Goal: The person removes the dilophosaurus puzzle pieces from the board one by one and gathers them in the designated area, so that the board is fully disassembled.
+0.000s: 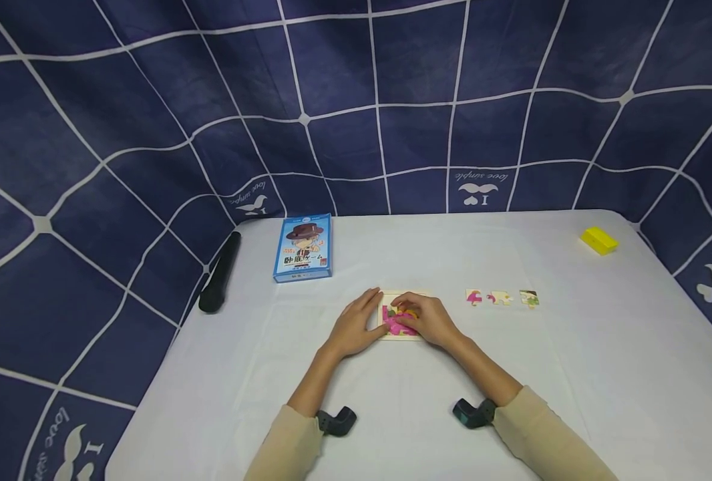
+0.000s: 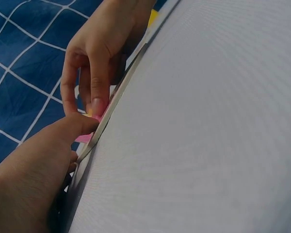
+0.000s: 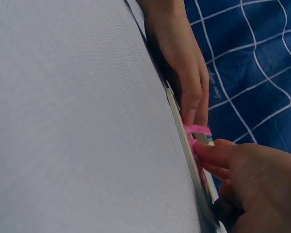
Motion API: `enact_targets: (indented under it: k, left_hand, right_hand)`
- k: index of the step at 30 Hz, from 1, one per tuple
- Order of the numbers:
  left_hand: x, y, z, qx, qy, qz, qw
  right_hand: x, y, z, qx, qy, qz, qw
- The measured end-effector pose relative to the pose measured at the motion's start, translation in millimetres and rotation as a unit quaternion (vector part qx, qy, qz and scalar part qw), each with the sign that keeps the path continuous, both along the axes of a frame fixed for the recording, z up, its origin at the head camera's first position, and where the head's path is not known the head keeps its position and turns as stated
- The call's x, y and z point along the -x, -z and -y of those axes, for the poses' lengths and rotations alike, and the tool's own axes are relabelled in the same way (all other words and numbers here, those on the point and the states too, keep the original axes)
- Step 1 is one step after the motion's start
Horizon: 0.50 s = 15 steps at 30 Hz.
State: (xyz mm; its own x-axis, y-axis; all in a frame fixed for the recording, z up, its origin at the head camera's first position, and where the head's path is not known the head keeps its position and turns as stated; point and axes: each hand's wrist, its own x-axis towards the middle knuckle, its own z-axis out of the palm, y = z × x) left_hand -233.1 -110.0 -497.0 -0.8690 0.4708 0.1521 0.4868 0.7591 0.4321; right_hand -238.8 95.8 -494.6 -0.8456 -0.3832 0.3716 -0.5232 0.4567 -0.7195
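Note:
A small wooden jigsaw tray [image 1: 399, 338] with a pale rim and a mostly pink picture lies flat on the white table. My left hand [image 1: 351, 329] rests at its left side, fingers stretched toward the far corner and thumb on the near left part. From the right, my right hand [image 1: 433, 322] reaches over the tray and pinches a pink puzzle piece [image 3: 200, 130] between thumb and fingers. That piece stands tilted above the tray in the right wrist view; the fingers cover part of it. Pink also shows beneath the right thumb [image 2: 98, 107] in the left wrist view.
Three loose puzzle pieces, one pink [image 1: 473, 297], one pale [image 1: 500, 298] and one green-brown [image 1: 529, 298], lie right of the tray. A blue card-game box [image 1: 303, 248] and a black elongated object [image 1: 220, 274] are at the left. A yellow block [image 1: 599, 240] sits far right.

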Motion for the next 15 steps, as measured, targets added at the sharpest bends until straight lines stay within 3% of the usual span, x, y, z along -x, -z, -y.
enact_targets:
  k: [9, 15]
  left_hand:
    - [0.8, -0.4, -0.2, 0.001, -0.003, 0.007, 1.0]
    - [0.6, -0.8, -0.1, 0.002, -0.003, 0.01, 0.9999]
  right_hand:
    - [-0.1, 2.0, -0.4, 0.032, 0.002, 0.01, 0.9994]
    - [0.0, 3.1, 0.0, 0.029, 0.012, -0.011, 0.9994]
